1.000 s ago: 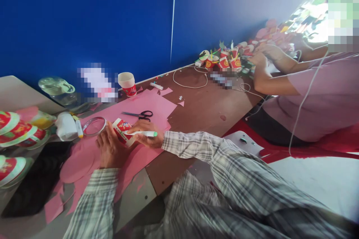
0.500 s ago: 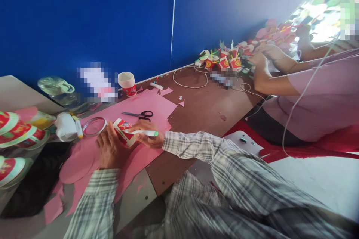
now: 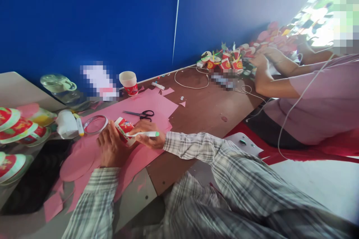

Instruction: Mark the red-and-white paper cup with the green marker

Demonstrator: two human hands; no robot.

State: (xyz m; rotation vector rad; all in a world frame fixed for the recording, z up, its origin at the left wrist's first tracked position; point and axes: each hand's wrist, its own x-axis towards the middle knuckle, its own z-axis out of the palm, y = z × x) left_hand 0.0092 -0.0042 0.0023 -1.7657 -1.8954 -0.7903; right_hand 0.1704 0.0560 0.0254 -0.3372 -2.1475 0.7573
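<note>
A red and white printed paper cup lies tilted over the pink paper, with my left hand closed around its near left side. In my right hand is a white marker pen with a green end, its tip at the white strip on the cup's side. Some of my right fingers are hidden behind the pen and cup. Black-handled scissors lie just beyond my right hand. A roll of tape rests beyond my left hand.
Pink sheets and cut pieces cover the near table. A paper cup and a clear jug stand by the blue wall. Stacked cups and a dark flat object are at left. A co-worker sits right, near decorated cups.
The view has shifted slightly. The pen tip has moved a little along the strip on the cup. Both hands keep nearly the same position and hold.
</note>
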